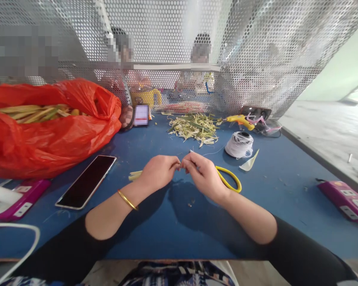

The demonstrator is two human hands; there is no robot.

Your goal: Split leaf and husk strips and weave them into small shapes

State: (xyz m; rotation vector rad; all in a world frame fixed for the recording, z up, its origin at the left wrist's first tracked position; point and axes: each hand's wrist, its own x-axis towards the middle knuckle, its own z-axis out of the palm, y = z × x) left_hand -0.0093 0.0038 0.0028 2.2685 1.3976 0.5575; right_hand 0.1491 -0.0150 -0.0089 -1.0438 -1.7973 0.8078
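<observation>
My left hand (pixel 160 171) and my right hand (pixel 203 174) meet fingertip to fingertip over the middle of the blue table. Both are closed in a pinch; whatever lies between the fingers is too small or hidden to name. A thin white thread runs from the spool of white thread (pixel 239 145) towards my right hand. Beside and partly behind that hand lies a yellow loop handle (pixel 234 184), its other end covered. Pale yellow-green strips (pixel 135 175) stick out from behind my left hand. Farther back is a pile of dried leaf strips (pixel 193 128).
A red plastic bag (pixel 56 139) of long strips stands at left, near a phone (pixel 86 182) and a purple power strip (pixel 32 194). A glue gun (pixel 241 120) and glasses (pixel 265 122) lie back right. Another purple power strip (pixel 346 200) is right. Perforated metal sheet (pixel 173 35) rises behind.
</observation>
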